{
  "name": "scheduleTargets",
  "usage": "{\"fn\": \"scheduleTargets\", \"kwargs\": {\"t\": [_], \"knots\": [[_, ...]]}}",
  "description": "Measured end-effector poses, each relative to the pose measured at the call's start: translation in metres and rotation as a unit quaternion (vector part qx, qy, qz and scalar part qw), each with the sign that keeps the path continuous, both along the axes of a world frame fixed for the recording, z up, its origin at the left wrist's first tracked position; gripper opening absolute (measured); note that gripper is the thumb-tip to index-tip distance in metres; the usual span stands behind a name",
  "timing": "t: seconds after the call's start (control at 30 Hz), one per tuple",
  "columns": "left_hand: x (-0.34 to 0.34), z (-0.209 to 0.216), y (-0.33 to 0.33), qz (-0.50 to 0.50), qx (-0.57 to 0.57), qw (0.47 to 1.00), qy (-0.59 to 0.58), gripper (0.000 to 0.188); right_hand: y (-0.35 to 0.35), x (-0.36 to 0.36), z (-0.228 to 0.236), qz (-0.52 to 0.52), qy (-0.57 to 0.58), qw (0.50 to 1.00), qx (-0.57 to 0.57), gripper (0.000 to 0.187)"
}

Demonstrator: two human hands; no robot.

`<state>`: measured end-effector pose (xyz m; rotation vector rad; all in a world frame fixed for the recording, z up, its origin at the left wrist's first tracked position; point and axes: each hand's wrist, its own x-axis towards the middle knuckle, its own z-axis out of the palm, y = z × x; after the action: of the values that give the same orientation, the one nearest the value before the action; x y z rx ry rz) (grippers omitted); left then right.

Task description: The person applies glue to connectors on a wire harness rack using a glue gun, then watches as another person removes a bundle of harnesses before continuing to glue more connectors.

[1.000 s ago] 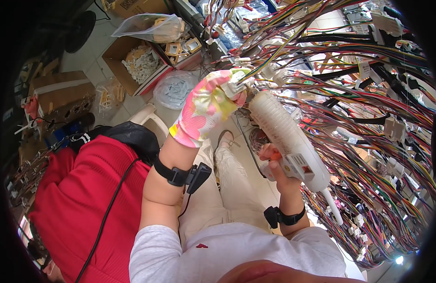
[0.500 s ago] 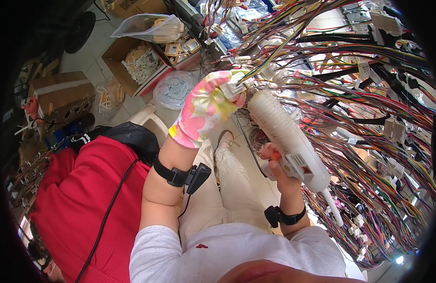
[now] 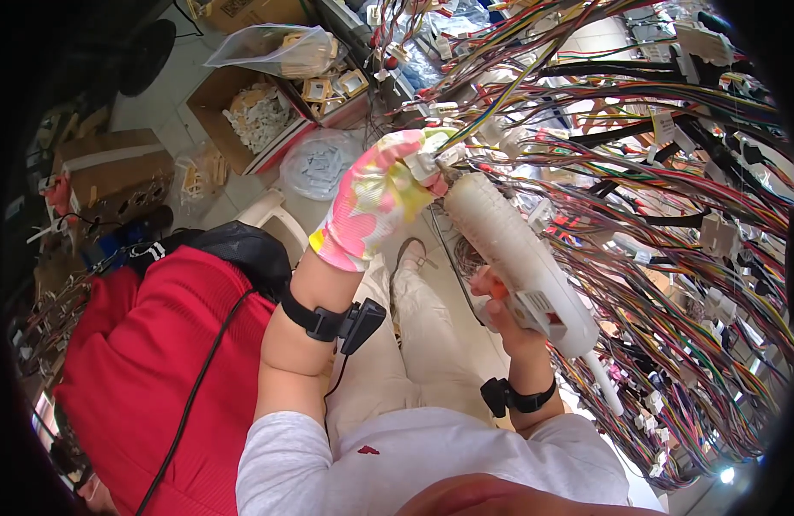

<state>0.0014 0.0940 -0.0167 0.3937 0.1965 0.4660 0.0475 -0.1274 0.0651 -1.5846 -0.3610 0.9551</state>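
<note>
My left hand (image 3: 380, 189), in a pink, yellow and white glove, is closed on a white plastic connector (image 3: 424, 162) with coloured wires running from it to the upper right. My bare right hand (image 3: 510, 320) is wrapped round the handle of a white hot glue gun (image 3: 508, 245). The gun's nozzle end points up and left and lies close against the connector; whether the tip touches it I cannot tell. A glue stick (image 3: 605, 383) juts from the gun's back end. An orange-red trigger (image 3: 493, 284) shows by my right fingers.
Dense bundles of coloured wires (image 3: 672, 198) with white connectors fill the right side. At the upper left stand a carton of small white parts (image 3: 261, 116) and a bag of pale parts (image 3: 318, 163). A person in a red top (image 3: 173, 361) is close on my left.
The glue gun has shifted slightly left and down, its nozzle end nearer my left fingers. My left hand has stayed nearly in place, holding the connector.
</note>
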Motion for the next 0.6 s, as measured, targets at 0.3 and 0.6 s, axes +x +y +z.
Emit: {"fn": "scheduleTargets", "kwargs": {"t": [0.3, 0.6], "knots": [[-0.002, -0.001, 0.001, 0.005, 0.037, 0.999, -0.019, 0.032, 0.002, 0.0, 0.003, -0.001, -0.016, 1.0, -0.008, 0.038], [0.004, -0.01, 0.002, -0.056, -0.085, 0.995, 0.015, 0.032, 0.006, 0.004, 0.005, -0.026, -0.014, 0.999, 0.018, 0.037]]}}
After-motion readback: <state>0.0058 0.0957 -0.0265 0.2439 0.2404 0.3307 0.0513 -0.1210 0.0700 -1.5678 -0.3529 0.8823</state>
